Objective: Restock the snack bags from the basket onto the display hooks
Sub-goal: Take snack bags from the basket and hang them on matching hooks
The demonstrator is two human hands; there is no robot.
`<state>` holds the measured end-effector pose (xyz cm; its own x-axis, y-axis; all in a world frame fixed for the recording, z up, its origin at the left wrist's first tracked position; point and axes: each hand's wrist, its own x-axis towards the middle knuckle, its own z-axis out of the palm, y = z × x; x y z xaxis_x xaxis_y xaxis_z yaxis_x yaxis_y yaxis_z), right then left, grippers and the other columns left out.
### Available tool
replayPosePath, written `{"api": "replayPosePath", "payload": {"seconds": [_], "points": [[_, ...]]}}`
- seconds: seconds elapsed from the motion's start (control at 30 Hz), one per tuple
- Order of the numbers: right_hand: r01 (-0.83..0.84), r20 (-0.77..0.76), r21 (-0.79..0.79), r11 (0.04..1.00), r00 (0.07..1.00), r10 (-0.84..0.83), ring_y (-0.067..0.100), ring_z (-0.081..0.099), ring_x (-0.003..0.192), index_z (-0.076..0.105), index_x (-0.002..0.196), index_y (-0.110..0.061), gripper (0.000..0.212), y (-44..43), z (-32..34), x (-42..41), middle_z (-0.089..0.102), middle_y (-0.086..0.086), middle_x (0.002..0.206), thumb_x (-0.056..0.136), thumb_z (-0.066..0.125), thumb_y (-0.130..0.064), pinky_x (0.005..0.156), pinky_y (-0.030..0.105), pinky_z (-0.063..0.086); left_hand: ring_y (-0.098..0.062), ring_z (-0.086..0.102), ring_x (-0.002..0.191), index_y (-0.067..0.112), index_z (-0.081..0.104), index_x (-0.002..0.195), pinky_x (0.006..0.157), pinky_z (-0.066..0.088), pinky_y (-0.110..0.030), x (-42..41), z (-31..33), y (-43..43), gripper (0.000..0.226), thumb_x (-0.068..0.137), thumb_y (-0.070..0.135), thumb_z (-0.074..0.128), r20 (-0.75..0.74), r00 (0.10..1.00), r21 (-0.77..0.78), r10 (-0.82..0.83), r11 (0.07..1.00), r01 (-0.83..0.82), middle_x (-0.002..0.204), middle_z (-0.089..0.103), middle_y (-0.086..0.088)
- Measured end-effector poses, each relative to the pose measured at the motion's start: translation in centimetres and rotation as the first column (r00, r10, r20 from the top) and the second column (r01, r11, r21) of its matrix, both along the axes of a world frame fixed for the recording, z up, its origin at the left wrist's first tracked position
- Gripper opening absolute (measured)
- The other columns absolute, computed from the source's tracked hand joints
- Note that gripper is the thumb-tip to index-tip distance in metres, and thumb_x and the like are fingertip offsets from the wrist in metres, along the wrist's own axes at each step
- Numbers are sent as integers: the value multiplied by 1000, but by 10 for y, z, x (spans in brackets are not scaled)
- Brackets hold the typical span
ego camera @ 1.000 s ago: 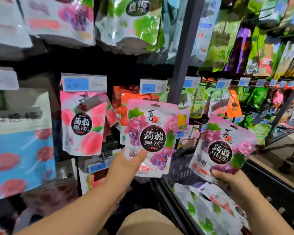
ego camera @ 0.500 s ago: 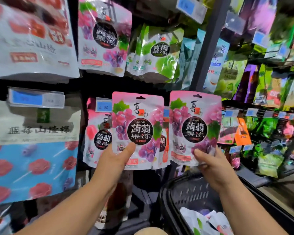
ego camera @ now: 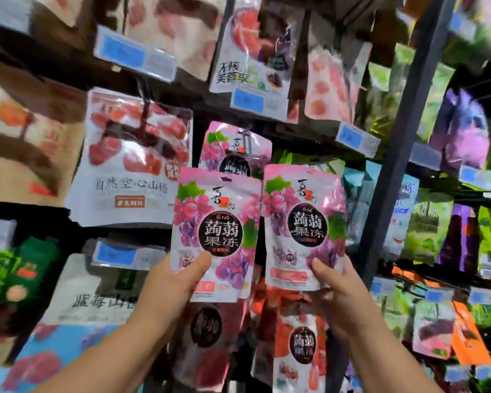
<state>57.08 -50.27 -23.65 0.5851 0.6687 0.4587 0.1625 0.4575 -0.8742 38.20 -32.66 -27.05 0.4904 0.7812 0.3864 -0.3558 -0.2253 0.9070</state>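
The left hand [ego camera: 179, 282] pinches the lower left corner of a pink grape jelly bag [ego camera: 219, 231], thumb across its front, fingers hidden behind it; the right hand [ego camera: 338, 287] grips a second pink grape bag [ego camera: 304, 222] by its lower right edge, thumb likewise on the front; both bags stand upright, side by side and nearly touching, raised before the display; just above and behind the first, a matching hung bag [ego camera: 236, 148] sits on its hook; a large white hawthorn bag [ego camera: 131, 165] hangs to the left; a dark upright post [ego camera: 403, 137] stands to the right; the shelves around are blurred.
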Motion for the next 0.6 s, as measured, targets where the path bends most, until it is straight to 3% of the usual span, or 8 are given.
{"api": "replayPosePath", "payload": {"seconds": [0.07,0.1,0.23,0.37,0.5,0.6], "points": [[-38,10,38,999,999,38,43,61,118,51,136,-10,87,20,13,-6,63,22,129,61,90,-32,101,67,43,-30,72,90,34,74,82,90,52,-52,-7,5,13,42,55,66,66,3,999,22,34,999,-34,84,77,-2],[-48,18,48,998,999,47,42,61,118,52,136,-9,86,29,19,-11,63,22,129,62,89,-30,101,61,46,-28,72,88,35,75,82,89,52,-52,-12,7,20,43,54,67,65,5,999,31,54,998,-54,83,77,0],[-67,-10,61,996,998,68,36,65,113,53,133,-8,88,61,35,-24,66,19,125,58,93,-31,89,45,57,-25,72,90,38,74,85,93,51,-55,-28,9,38,44,53,67,66,-3,998,44,56,998,-55,88,77,3],[-59,-26,78,995,998,62,31,69,107,53,134,-10,60,84,45,-33,69,15,121,76,68,-15,85,41,59,-25,72,92,38,75,87,94,51,-57,-36,7,54,41,55,64,69,53,998,18,36,999,-37,90,77,3],[-63,-15,109,992,998,65,27,71,100,58,122,-13,47,99,53,-39,72,12,113,76,65,-12,75,37,60,-16,70,84,27,76,77,78,50,-35,-44,14,65,17,81,43,76,44,995,27,91,995,-93,75,75,14],[-47,-13,118,992,999,49,26,72,96,59,119,-14,45,105,60,-41,74,10,107,75,66,-12,73,38,60,-16,68,84,27,75,75,73,46,-32,-54,19,72,13,86,34,72,31,993,30,110,993,-111,73,74,14]]}}
